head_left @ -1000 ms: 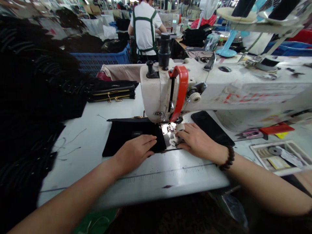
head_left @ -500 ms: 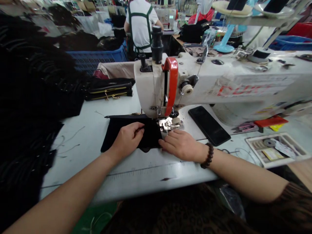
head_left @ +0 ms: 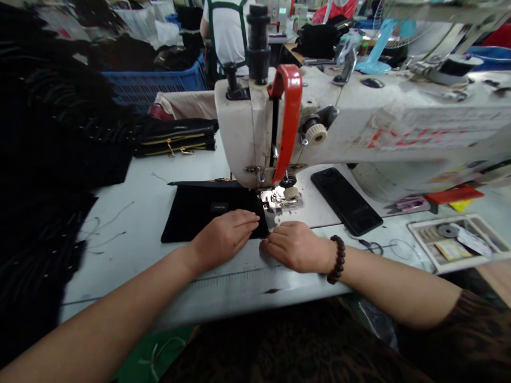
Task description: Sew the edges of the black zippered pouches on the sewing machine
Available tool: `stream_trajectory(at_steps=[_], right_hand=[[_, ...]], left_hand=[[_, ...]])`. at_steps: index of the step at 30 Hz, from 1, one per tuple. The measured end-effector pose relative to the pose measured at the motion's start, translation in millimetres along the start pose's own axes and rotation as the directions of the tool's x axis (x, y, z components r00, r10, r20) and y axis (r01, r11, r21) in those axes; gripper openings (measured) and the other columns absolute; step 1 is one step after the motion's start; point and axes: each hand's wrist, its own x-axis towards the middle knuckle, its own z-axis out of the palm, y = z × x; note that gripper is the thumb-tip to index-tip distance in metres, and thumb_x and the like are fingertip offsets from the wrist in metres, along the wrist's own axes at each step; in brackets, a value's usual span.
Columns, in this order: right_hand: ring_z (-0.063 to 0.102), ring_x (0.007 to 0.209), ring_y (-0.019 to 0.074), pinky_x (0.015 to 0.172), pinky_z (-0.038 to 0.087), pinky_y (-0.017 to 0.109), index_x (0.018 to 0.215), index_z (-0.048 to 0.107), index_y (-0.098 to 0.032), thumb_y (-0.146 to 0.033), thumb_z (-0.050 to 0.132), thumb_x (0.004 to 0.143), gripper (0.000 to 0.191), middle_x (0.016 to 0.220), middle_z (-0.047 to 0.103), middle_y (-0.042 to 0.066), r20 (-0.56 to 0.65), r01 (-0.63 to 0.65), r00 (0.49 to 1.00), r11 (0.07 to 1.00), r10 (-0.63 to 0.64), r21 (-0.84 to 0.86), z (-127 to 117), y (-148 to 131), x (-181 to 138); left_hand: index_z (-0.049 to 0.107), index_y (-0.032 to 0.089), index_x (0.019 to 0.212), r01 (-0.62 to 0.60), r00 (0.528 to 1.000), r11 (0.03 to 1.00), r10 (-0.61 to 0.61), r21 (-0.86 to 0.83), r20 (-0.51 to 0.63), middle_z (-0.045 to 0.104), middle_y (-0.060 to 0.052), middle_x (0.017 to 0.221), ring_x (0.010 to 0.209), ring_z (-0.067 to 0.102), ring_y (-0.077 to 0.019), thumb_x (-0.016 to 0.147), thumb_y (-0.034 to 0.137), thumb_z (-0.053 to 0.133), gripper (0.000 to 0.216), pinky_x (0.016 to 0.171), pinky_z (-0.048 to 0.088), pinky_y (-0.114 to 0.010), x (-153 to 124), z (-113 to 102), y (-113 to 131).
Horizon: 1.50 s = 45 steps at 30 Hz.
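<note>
A black fabric piece (head_left: 191, 215) with a small dark label (head_left: 219, 206) lies flat on the sewing machine's table, its right edge beside the lit presser foot (head_left: 275, 199). My left hand (head_left: 227, 234) rests over its lower right part, fingers stretched out and close together. Just below the presser foot, my right hand (head_left: 295, 247) is closed, with thumb and fingers drawn together at the fabric's lower right corner. Whatever those fingertips pinch is hidden. The white sewing machine (head_left: 239, 133) with a red lever guard (head_left: 288, 117) stands behind both hands.
A phone (head_left: 346, 201) lies right of the presser foot. Farther right are pink-handled snips (head_left: 411, 204) and a tray (head_left: 437, 266) of small parts. Black pouches with gold zippers (head_left: 175, 141) and a large dark pile (head_left: 59, 159) occupy the left. Another person (head_left: 229, 34) is beyond the machine.
My left hand has slid right toward the fabric's right edge and straightened from a pinch, uncovering the label. My right hand has drawn slightly down from the presser foot and curled more.
</note>
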Motion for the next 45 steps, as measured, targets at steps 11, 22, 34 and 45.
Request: stream_trajectory(at_steps=[11,22,34,45], right_hand=[[0.045,0.052,0.0132,0.048,0.028,0.029,0.084,0.057,-0.010,-0.011,0.036,0.089,0.022,0.059,0.054,0.000,-0.051,-0.073,0.997,0.984,0.065,-0.164,4,8,-1],[0.048,0.054,0.0123,0.051,0.028,0.028,0.073,0.056,-0.014,-0.014,0.037,0.090,0.025,0.062,0.058,0.001,0.156,-0.127,0.980,0.992,0.125,0.005,7,12,-2],[0.051,0.053,0.0119,0.050,0.023,0.028,0.095,0.059,-0.010,-0.025,0.039,0.092,0.025,0.061,0.061,0.001,0.224,-0.113,0.970,0.991,0.093,0.076,-6,12,-12],[0.052,0.057,0.0115,0.055,0.032,0.026,0.083,0.062,-0.012,-0.028,0.037,0.092,0.031,0.063,0.061,0.003,0.131,-0.201,0.973,0.976,0.190,0.080,-7,17,-14]], left_hand=[[0.063,0.011,0.092,0.209,0.976,0.962,-0.216,-0.175,-0.017,0.067,-0.008,0.092,0.087,0.063,-0.0155,0.082,0.012,0.049,0.018,0.078,0.054,-0.030,1,-2,-2],[0.062,0.007,0.093,0.006,1.000,1.000,-0.006,0.022,0.001,0.066,-0.011,0.098,0.096,0.061,-0.0186,0.085,0.011,0.044,0.020,0.086,0.053,-0.033,0,5,1],[0.063,0.003,0.090,-0.124,0.992,0.986,0.121,0.112,0.029,0.067,-0.013,0.094,0.092,0.061,-0.0224,0.085,0.008,0.043,0.021,0.080,0.055,-0.034,0,4,2],[0.062,0.005,0.091,-0.214,0.977,0.958,0.208,0.191,0.050,0.067,-0.012,0.094,0.091,0.062,-0.0194,0.087,0.007,0.039,0.024,0.080,0.054,-0.031,-1,3,3]])
